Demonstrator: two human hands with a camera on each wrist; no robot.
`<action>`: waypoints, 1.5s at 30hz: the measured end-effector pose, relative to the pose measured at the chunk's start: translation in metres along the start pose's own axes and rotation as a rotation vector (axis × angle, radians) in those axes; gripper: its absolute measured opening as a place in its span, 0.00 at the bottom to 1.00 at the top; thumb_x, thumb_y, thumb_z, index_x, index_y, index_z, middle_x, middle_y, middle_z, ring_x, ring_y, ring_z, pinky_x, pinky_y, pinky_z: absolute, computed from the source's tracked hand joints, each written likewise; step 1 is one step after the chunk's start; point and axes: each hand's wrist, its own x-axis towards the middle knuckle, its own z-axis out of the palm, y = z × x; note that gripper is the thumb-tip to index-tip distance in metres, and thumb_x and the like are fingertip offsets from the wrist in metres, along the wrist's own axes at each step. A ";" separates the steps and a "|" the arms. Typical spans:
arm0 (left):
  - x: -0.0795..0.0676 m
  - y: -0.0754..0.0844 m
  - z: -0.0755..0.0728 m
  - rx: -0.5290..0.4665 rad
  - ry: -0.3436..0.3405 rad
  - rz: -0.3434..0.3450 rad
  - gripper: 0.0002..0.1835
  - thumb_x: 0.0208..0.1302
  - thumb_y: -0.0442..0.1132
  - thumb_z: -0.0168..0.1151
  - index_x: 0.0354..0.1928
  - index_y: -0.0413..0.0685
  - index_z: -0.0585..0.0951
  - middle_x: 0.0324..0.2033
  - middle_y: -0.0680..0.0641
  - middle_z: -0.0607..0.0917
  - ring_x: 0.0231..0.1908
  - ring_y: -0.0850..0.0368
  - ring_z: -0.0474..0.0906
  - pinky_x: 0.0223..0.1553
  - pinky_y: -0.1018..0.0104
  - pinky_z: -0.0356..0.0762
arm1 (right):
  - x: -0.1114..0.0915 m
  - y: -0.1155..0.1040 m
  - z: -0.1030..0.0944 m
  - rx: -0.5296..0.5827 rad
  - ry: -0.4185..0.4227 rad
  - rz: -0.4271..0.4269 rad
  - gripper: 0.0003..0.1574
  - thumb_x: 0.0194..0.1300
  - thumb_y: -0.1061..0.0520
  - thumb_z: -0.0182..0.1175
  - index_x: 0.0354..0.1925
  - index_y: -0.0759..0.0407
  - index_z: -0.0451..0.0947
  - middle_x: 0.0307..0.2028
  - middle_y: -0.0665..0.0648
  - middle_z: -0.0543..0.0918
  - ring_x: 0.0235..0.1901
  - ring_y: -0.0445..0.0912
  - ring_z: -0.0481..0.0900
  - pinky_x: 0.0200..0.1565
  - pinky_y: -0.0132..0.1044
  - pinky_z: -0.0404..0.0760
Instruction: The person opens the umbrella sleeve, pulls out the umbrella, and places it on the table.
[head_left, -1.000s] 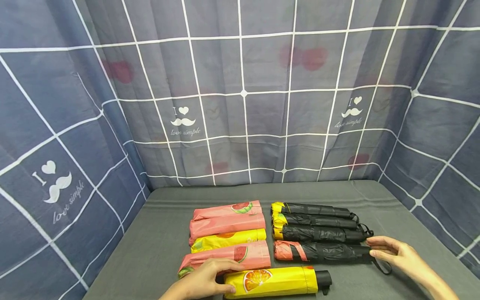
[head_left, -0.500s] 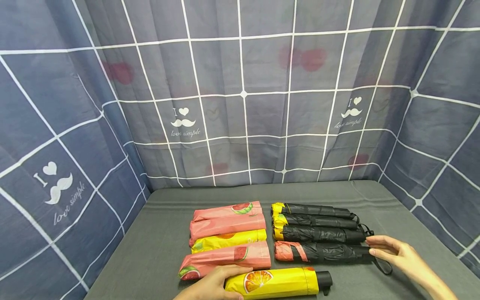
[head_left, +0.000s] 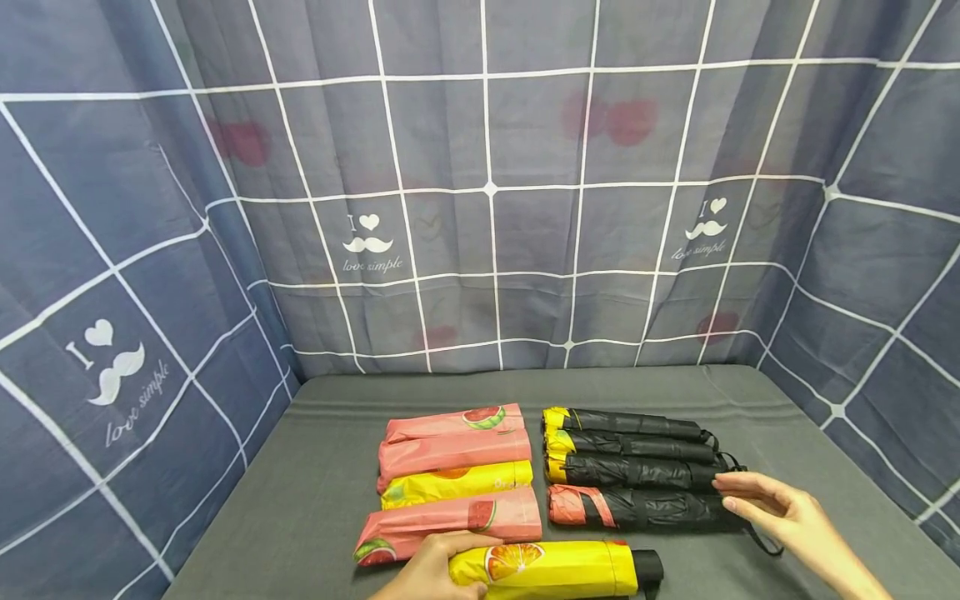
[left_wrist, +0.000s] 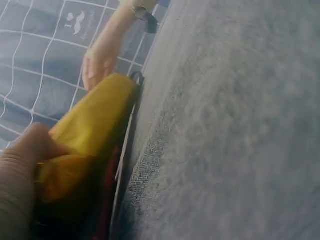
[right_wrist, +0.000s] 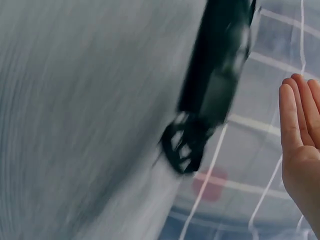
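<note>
A yellow umbrella in an orange-print sleeve [head_left: 555, 567], its black handle [head_left: 647, 571] sticking out on the right, lies closest to me. My left hand [head_left: 435, 571] grips its left end; in the left wrist view my thumb [left_wrist: 37, 145] presses the yellow cloth [left_wrist: 92, 120]. Over the handle end of a folded black umbrella with a pink tip [head_left: 660, 508] hovers my right hand [head_left: 787, 517], which covers that end in the head view. In the right wrist view its fingers [right_wrist: 290, 115] are straight and apart from a black umbrella [right_wrist: 215, 65] with a wrist strap.
Behind the yellow umbrella lie pink watermelon-print sleeves [head_left: 457, 454] and a yellow one [head_left: 457, 483]. To their right is a row of folded black umbrellas with yellow tips [head_left: 637, 446]. Checked curtains [head_left: 450, 233] enclose the grey tabletop [head_left: 300, 500] at the back and sides.
My left hand has slid right and closed round the yellow umbrella's left end. My right hand has shifted slightly left, over the pink-tipped black umbrella's end. The rows stay put.
</note>
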 end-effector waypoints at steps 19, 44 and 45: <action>-0.001 0.042 -0.013 -0.509 0.110 -0.110 0.23 0.54 0.28 0.61 0.55 0.37 0.78 0.40 0.45 0.83 0.33 0.60 0.78 0.34 0.67 0.79 | 0.002 -0.046 0.053 0.796 -0.607 0.034 0.25 0.68 0.73 0.46 0.62 0.66 0.66 0.56 0.51 0.75 0.53 0.44 0.75 0.51 0.39 0.75; -0.004 0.043 -0.026 -0.839 -0.018 -0.107 0.26 0.67 0.26 0.51 0.66 0.30 0.63 0.61 0.36 0.68 0.54 0.49 0.72 0.51 0.55 0.72 | 0.001 -0.052 0.052 0.655 -0.331 -0.046 0.26 0.62 0.77 0.50 0.57 0.62 0.71 0.46 0.57 0.82 0.40 0.47 0.81 0.40 0.42 0.80; -0.005 0.042 -0.026 -0.836 -0.016 -0.092 0.26 0.66 0.25 0.51 0.66 0.30 0.63 0.61 0.36 0.68 0.54 0.49 0.71 0.51 0.55 0.72 | 0.001 -0.052 0.052 0.649 -0.327 -0.044 0.26 0.62 0.77 0.50 0.57 0.62 0.71 0.46 0.57 0.82 0.40 0.47 0.81 0.40 0.42 0.80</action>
